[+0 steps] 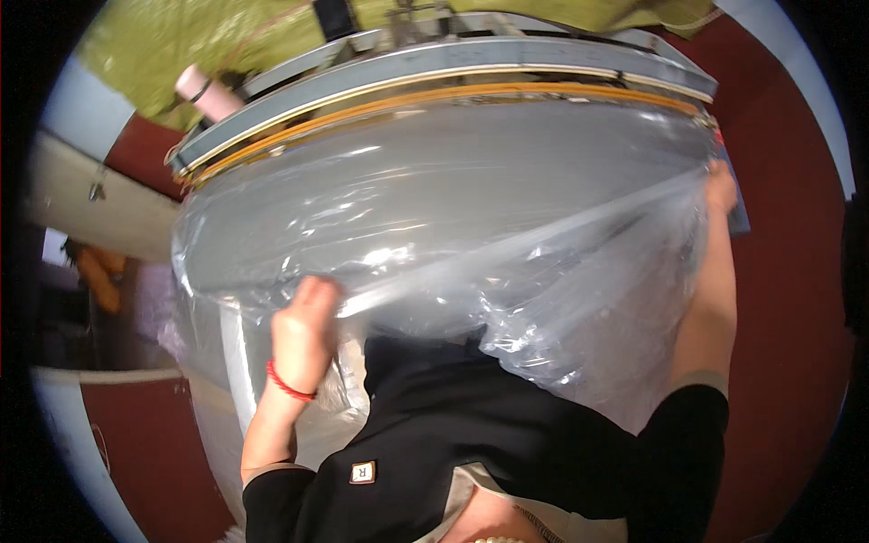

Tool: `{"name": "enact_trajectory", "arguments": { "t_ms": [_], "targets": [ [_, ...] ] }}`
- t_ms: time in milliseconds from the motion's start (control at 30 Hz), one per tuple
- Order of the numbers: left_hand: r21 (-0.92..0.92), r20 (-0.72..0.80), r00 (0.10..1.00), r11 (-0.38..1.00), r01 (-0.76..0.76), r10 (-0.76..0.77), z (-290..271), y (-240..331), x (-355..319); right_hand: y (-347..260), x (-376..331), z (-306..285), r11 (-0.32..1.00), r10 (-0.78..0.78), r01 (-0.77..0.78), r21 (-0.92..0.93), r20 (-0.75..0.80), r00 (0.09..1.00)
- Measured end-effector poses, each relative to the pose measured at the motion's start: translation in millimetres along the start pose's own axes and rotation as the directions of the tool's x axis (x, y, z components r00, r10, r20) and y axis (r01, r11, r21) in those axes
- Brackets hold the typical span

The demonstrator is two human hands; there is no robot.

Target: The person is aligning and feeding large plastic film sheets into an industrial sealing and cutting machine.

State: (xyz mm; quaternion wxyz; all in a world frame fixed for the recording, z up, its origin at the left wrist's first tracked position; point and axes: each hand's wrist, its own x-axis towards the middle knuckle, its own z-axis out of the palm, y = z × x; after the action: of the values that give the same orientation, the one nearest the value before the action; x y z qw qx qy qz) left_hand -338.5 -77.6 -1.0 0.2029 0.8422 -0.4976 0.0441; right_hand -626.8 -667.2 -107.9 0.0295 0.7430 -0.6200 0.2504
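Being held taut across the middle of the frame: a wide, clear, glossy plastic sheet (561, 237).
Its edge is gripped by the closed fingers of the bare right hand (720, 188) at upper right and of the blurred left hand (306, 328), above a red cord bracelet (287, 387), left of centre.

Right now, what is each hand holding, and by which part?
Clear plastic sheeting: the left hand and right hand grip it at opposite ends of a taut band.

L fingers (317, 293) blurred, dark obj (336, 17) cut at top, necklace (494, 540) cut at btm
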Motion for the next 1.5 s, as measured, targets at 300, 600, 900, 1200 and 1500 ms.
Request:
{"name": "enact_trajectory", "arguments": {
  "t_ms": [300,600,900,1200,1500],
  "targets": [
    [-0.293,-0.329,0.871,0.917,0.272,-0.364,-164.0,-168.4,-8.6,-3.4,-3.4,0.1,0.997,-0.065,0.064,-0.032,-0.023,0.998],
    [0.345,0.095,0.930,0.865,-0.364,0.354,-52.1,-121.8,77.6,26.5,8.2,10.0,0.996,-0.045,0.040,-0.078,-0.059,0.997],
    [0.250,-0.150,0.940,0.908,0.336,-0.306,1.6,-261.0,1.0,16.7,9.0,11.8,0.999,-0.035,0.033,-0.040,-0.049,0.998],
    [0.059,0.103,0.979,0.981,-0.185,0.178,52.8,-169.6,104.6,23.9,16.2,18.6,0.999,0.041,-0.041,0.002,-0.056,0.998],
    [0.006,0.027,0.999,1.000,-0.029,0.029,50.5,-154.8,78.7,56.9,30.6,30.5,0.931,0.021,0.002,0.366,-0.059,0.998]
  ]
}}
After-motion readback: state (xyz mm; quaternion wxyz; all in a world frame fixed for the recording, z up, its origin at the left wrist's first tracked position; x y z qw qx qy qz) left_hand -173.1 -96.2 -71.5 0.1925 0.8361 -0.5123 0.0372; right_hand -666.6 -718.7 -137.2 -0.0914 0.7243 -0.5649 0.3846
